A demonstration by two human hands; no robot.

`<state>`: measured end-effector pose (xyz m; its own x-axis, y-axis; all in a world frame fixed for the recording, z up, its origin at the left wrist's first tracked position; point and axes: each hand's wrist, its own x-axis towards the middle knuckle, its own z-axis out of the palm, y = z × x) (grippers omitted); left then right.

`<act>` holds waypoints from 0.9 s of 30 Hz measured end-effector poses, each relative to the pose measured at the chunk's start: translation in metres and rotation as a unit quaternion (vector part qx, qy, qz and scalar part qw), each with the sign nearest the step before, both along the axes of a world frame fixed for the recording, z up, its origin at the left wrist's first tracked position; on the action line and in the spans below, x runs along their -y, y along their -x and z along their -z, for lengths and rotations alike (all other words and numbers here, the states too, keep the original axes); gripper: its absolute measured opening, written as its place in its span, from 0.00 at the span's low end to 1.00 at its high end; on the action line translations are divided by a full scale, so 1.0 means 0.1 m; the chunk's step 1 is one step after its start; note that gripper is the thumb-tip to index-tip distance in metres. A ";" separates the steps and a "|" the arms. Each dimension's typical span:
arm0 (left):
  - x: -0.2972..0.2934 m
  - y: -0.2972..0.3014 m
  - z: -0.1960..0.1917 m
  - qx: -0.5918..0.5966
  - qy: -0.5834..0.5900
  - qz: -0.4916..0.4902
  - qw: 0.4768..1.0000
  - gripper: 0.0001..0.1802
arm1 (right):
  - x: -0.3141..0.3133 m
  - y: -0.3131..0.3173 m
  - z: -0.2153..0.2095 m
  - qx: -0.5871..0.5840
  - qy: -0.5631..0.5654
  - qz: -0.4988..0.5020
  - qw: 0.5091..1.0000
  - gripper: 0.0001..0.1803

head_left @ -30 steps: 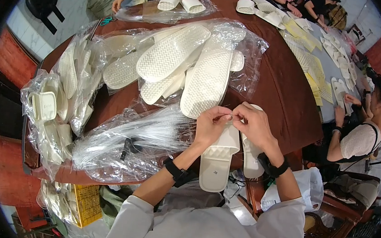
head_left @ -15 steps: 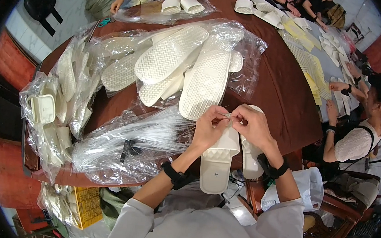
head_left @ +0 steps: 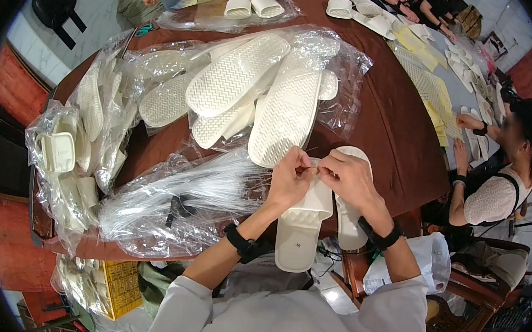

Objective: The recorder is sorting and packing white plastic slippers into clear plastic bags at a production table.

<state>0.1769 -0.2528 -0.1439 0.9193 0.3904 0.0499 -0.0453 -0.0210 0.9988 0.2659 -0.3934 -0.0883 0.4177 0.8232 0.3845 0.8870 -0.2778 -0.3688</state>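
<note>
Only the head view to go on here, clock read from the middle. Left hand (head_left: 292,176) and right hand (head_left: 350,180) are almost dead centre, thumbs and fingertips pinched shut right beside each other at the far end of a white slipper (head_left: 297,244) at 5 o'clock. Can't tell what, if anything, is between those fingertips, way too small. Its heel end sticks out past the near edge of the brown-covered table (head_left: 400,146). The other slipper (head_left: 350,227) lies just beside it at 4, partly under the right hand.

Progress-wise, I'd call this pair midway at best: neither slipper is bagged, and I can't see anything joining them. There's a bundle of clear strands (head_left: 194,191) in plastic at 8. Looks done, to me: the bagged slippers (head_left: 236,78) at 11 plus another bagged heap (head_left: 58,151) at 9. Not bagged as far as I can see: loose slippers (head_left: 468,63) over on the other table at 2, so probably plenty left.
</note>
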 end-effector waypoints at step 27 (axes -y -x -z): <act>-0.07 0.53 -0.57 -0.030 -0.387 0.146 0.910 0.47 | 0.78 0.99 0.08 -0.098 -0.117 0.223 0.963 0.15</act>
<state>0.1240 -0.2459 -0.0868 0.9883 -0.0018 0.1526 -0.1080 -0.7144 0.6914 0.1673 -0.4712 -0.0965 0.7928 0.4456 0.4158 0.6060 -0.5034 -0.6159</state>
